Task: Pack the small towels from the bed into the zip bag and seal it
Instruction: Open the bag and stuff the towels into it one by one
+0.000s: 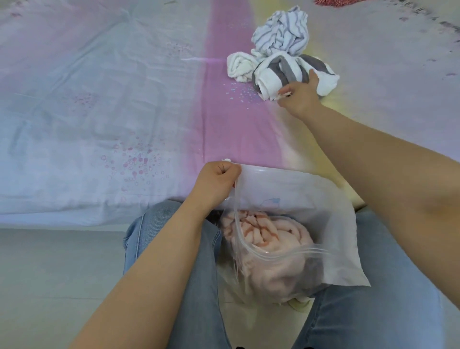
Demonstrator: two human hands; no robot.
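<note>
A clear zip bag (331, 199) hangs open over my lap at the bed's near edge, with a pink towel (271, 249) inside it. My left hand (219, 179) grips the bag's top left corner by the zip strip. On the bed farther right lies a grey-and-white striped towel (276, 72); my right hand (300, 96) grips its near edge. A plain white towel (240, 66) lies just left of it, and a thin-striped white towel (281, 32) is crumpled behind them.
The bed sheet (99, 112) is pale blue with a pink band and a yellow band. A red fuzzy item (333, 2) shows at the top edge. My knees in blue jeans (174, 236) press against the bed; pale floor lies at left.
</note>
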